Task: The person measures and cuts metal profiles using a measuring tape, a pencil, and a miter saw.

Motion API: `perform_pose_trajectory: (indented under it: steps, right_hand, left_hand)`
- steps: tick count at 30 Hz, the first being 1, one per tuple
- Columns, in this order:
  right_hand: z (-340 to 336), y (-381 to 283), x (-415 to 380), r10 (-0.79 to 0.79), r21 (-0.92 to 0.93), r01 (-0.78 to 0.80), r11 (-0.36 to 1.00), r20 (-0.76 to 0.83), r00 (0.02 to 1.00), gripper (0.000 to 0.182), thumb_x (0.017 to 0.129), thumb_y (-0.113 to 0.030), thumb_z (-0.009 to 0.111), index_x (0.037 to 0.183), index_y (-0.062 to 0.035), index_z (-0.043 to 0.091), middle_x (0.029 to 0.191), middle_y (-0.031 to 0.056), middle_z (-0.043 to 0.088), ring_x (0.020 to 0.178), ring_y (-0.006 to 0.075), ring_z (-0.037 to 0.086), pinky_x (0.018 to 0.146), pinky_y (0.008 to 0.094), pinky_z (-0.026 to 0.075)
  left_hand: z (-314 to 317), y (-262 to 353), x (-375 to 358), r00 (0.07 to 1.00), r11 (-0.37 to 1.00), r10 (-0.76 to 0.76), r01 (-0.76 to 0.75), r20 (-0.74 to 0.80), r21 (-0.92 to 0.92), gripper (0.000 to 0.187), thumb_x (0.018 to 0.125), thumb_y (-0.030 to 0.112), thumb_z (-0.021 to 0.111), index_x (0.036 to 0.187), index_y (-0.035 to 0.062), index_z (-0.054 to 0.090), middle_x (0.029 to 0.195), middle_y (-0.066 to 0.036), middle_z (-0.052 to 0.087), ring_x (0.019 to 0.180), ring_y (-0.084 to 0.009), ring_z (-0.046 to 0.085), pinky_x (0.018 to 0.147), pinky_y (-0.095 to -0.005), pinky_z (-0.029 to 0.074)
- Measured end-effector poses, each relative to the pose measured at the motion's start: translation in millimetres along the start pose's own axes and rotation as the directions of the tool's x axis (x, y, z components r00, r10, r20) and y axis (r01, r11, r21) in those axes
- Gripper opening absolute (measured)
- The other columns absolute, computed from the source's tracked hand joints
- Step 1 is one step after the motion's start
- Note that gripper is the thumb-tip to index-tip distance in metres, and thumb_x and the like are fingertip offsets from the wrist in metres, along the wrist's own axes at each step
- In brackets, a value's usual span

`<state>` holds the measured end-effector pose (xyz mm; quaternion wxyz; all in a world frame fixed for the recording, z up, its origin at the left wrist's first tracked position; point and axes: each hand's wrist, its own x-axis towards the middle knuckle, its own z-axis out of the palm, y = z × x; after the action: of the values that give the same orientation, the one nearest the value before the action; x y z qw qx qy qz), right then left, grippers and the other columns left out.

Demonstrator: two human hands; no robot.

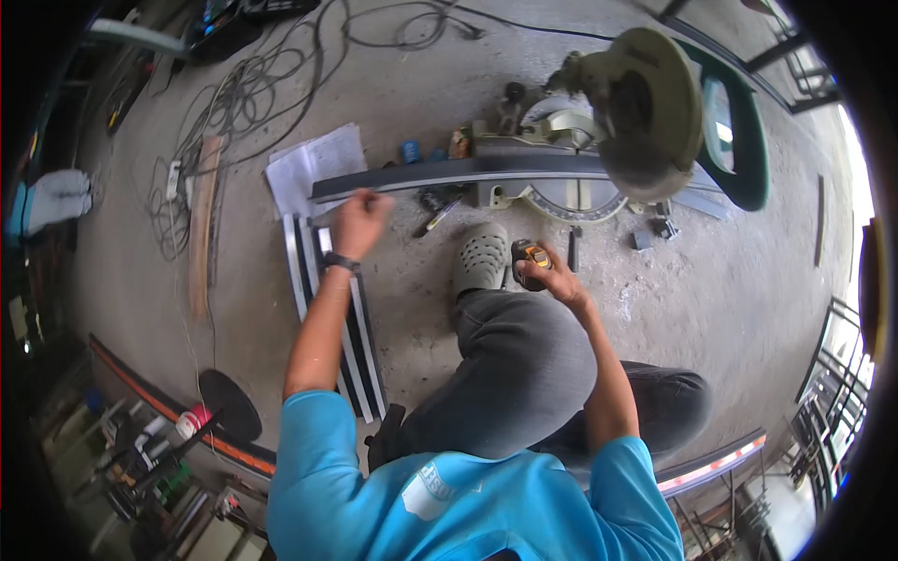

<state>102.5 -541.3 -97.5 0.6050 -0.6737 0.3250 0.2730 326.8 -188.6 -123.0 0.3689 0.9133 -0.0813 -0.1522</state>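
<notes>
From the head view, the left hand (360, 217) pinches something thin, perhaps a pencil, against the long metal profile (449, 174) resting across the miter saw (645, 112), seemingly to mark it. The right hand (547, 273) closes around a tape measure (529, 262) near the shoe (480, 257), kept ready on the floor (730, 280).

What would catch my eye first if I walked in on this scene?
Probably the big green mitre saw at the top, its round blade guard raised above a long dark metal rail lying across its base. Below it, the left hand pinches something thin by the rail, while the right hand grips an orange-and-black tape measure beside a grey clog.
</notes>
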Motion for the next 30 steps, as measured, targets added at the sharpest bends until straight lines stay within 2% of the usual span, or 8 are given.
perform_pose_trajectory:
  steps: [3,8,15,17,23,25,29,30]
  right_hand:
    - [19.5,-48.0,14.4,-0.346,-0.343,0.383,0.858,0.164,0.924,0.077,0.075,-0.035,0.085,0.133,0.0009,0.051,0.119,0.0218,0.071,0.111,0.0345,0.069,0.096,0.0430,0.054]
    - [30.4,-87.3,17.9,-0.482,-0.551,0.558,0.621,0.293,0.826,0.078,0.071,-0.021,0.082,0.136,-0.0022,0.043,0.125,0.0251,0.064,0.123,0.0460,0.059,0.103,0.0505,0.051]
    - [-24.0,-81.8,49.2,-0.480,-0.854,0.342,0.392,0.127,0.868,0.058,0.081,-0.011,0.071,0.135,-0.0117,0.049,0.114,0.0208,0.060,0.111,0.0412,0.059,0.096,0.0512,0.054]
    - [-38.9,-81.5,58.5,-0.603,-0.889,0.343,0.304,0.100,0.792,0.053,0.082,-0.005,0.068,0.132,-0.0164,0.055,0.116,0.0192,0.057,0.114,0.0413,0.056,0.095,0.0510,0.053]
    - [-54.9,-91.1,76.2,-0.696,-0.913,0.338,0.229,0.090,0.713,0.062,0.078,0.001,0.071,0.135,-0.0213,0.059,0.124,0.0149,0.058,0.120,0.0392,0.055,0.096,0.0500,0.053]
    - [-61.2,-84.3,84.6,-0.716,-0.909,0.351,0.226,0.089,0.693,0.063,0.077,0.002,0.071,0.135,-0.0211,0.061,0.127,0.0145,0.058,0.120,0.0383,0.056,0.097,0.0495,0.053]
    - [-64.2,-82.5,89.7,-0.643,-0.917,0.316,0.241,0.093,0.760,0.060,0.081,-0.001,0.070,0.137,-0.0215,0.063,0.131,0.0138,0.058,0.123,0.0373,0.055,0.100,0.0485,0.052]
    - [-62.6,-81.4,91.9,-0.639,-0.919,0.301,0.256,0.073,0.766,0.061,0.081,-0.002,0.072,0.138,-0.0222,0.062,0.131,0.0133,0.058,0.124,0.0370,0.055,0.101,0.0484,0.052]
  left_hand:
    - [57.7,73.1,-39.7,0.807,0.866,0.065,0.247,0.587,-0.436,0.043,0.095,0.035,0.077,0.124,0.0041,0.069,0.107,-0.003,0.074,0.096,-0.0146,0.068,0.085,-0.0338,0.055]
    - [98.9,62.0,-35.8,0.710,0.751,0.150,0.370,0.688,-0.546,0.047,0.076,0.024,0.094,0.109,0.0082,0.065,0.093,0.002,0.065,0.087,-0.0116,0.061,0.078,-0.0288,0.051]
    - [-33.9,-70.2,3.4,0.930,0.753,-0.349,0.353,0.116,-0.555,0.030,0.086,0.026,0.085,0.106,0.0068,0.074,0.094,-0.005,0.073,0.090,-0.0154,0.067,0.083,-0.0330,0.053]
    - [-60.7,-107.7,12.3,0.865,0.734,-0.483,0.316,-0.135,-0.601,0.023,0.091,0.027,0.082,0.104,0.0102,0.074,0.080,0.004,0.066,0.056,-0.0060,0.048,0.050,-0.0251,0.042]
    - [-59.4,-139.9,30.0,0.755,0.641,-0.644,0.446,-0.121,-0.625,0.025,0.091,0.026,0.082,0.109,0.0084,0.075,0.076,0.003,0.062,0.054,-0.0075,0.047,0.044,-0.0265,0.040]
    - [-47.3,-141.4,32.9,0.802,0.905,-0.421,0.343,-0.425,-0.251,0.042,0.087,0.032,0.084,0.110,0.0006,0.070,0.098,-0.013,0.075,0.090,-0.0285,0.070,0.086,-0.0401,0.055]
    - [-29.4,-17.4,20.7,0.974,0.974,0.000,0.052,-0.228,0.222,0.058,0.084,0.032,0.084,0.130,0.0044,0.059,0.109,-0.018,0.074,0.102,-0.0372,0.071,0.089,-0.0431,0.055]
    - [-10.0,-10.9,22.7,0.942,0.920,0.298,-0.241,-0.152,0.308,0.059,0.081,0.031,0.085,0.131,0.0107,0.062,0.109,-0.014,0.071,0.101,-0.0378,0.069,0.086,-0.0467,0.054]
